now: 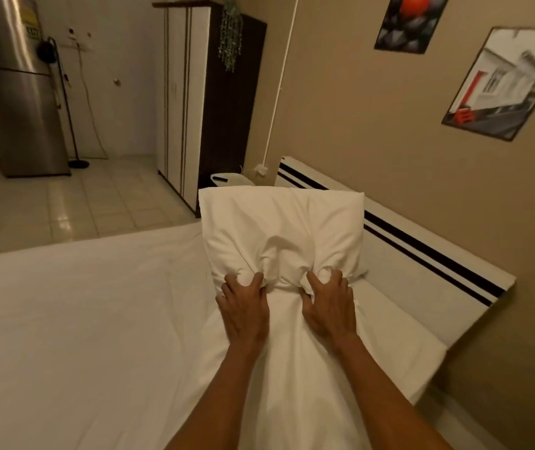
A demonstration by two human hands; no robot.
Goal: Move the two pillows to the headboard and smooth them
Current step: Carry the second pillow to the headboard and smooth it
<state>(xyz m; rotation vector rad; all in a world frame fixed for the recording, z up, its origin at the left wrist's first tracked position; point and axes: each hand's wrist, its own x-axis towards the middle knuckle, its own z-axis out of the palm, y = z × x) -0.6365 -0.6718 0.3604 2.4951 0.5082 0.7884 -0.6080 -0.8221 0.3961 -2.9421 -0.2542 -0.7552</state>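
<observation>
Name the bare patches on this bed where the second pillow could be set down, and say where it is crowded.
Free: the wide sheet left of the pillow, out to the floor-side edge, and the strip of mattress between the hands and the headboard.
Crowded: the middle, where the left hand and right hand grip the pillow.

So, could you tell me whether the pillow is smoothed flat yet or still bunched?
Still bunched. The left hand and right hand grip the pillow, gathering deep creases in its cover.
</observation>
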